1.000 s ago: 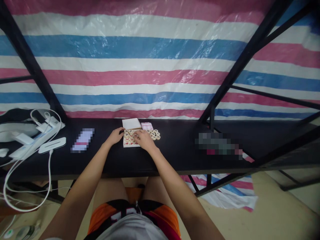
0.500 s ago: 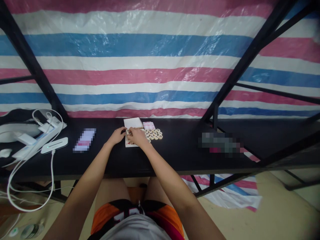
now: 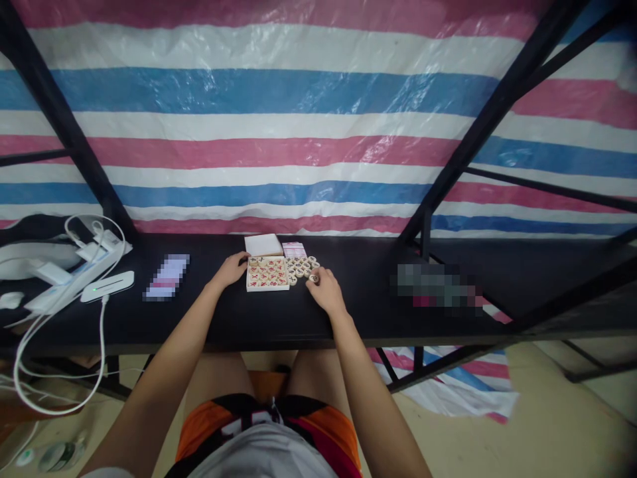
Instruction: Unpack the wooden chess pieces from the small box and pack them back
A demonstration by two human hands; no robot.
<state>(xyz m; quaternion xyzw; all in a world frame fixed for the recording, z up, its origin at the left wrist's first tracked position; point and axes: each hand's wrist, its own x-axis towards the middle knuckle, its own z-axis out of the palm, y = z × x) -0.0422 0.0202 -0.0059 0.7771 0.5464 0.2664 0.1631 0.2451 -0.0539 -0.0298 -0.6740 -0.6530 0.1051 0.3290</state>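
A shallow white box on the black desk holds rows of round Chinese chess pieces, mostly with red characters and a few dark ones at the back left. At its left edge, my left hand grips the side with bent fingers. To the right, my right hand pinches a chess piece with a dark character between thumb and fingers. Beside the box lies a cluster of loose chess pieces, just left of that hand.
Behind the box lie a white box lid and a pink-and-white printed paper. A blurred phone is at left, near a white cabled device and a power strip. A blurred item lies right, by the metal frame.
My right hand has moved from over the box to the right and now pinches a loose chess piece. The red pieces in the box are uncovered. My left hand stays at the box's edge.
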